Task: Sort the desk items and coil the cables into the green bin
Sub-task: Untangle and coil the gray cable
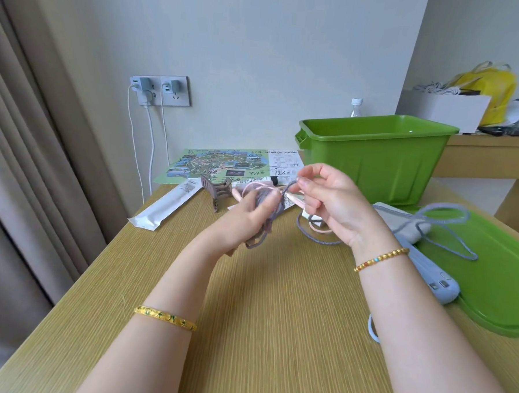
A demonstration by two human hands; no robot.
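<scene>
My left hand (245,218) grips a small bundle of grey braided cable (266,223) looped around its fingers above the desk. My right hand (333,200) pinches the same cable's strand just right of the bundle. The loose rest of the cable (449,219) trails right in wide loops over a grey pouch and the green lid (494,286). The open green bin (374,160) stands behind my right hand. A pink cable (319,229) lies on the desk under my hands.
A blue-grey power bank (431,276) lies by the lid. A brown hair claw (216,194), a white wrapped packet (164,206), a map leaflet (218,164) and a paper sheet lie at the back. Chargers hang from the wall socket (160,90). A bottle (355,107) stands behind the bin.
</scene>
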